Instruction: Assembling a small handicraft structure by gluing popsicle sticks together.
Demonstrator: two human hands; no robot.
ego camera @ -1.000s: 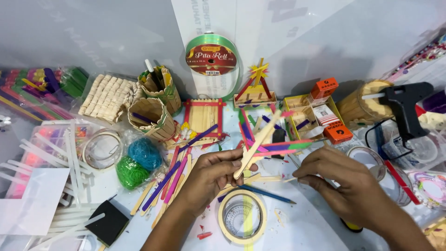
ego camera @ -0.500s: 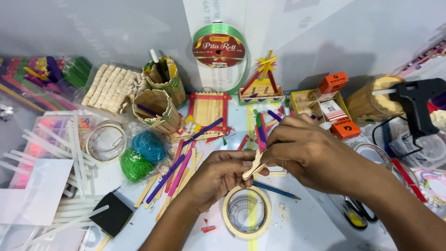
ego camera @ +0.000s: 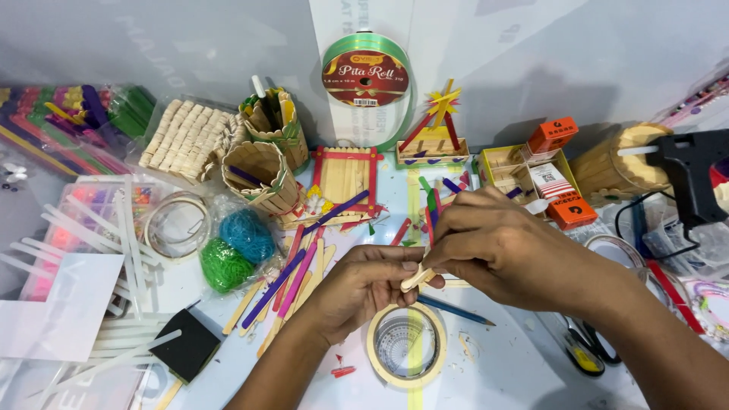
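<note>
My left hand (ego camera: 363, 286) and my right hand (ego camera: 510, 249) meet over the middle of the table, both pinching a small bundle of plain wooden craft sticks (ego camera: 419, 277). Only the sticks' lower end shows below my right fingers; the rest is hidden by that hand. Just beneath lies a roll of tape (ego camera: 407, 343) flat on the table. To the left of my left hand, loose coloured craft sticks (ego camera: 292, 277) are scattered.
At the back stand a green ribbon spool (ego camera: 366, 80), stick-built cups (ego camera: 262, 175), a red-framed stick panel (ego camera: 348, 176) and a small stick house (ego camera: 433, 140). A black glue gun (ego camera: 695, 178) stands at right. Blue and green yarn balls (ego camera: 237, 249), white glue sticks (ego camera: 121, 228), a pencil (ego camera: 456, 310) and scissors (ego camera: 585, 353) lie around.
My right hand came from the right side of the table onto the sticks in my left hand. The bundle, earlier held up at a slant, is now mostly covered by my right fingers.
</note>
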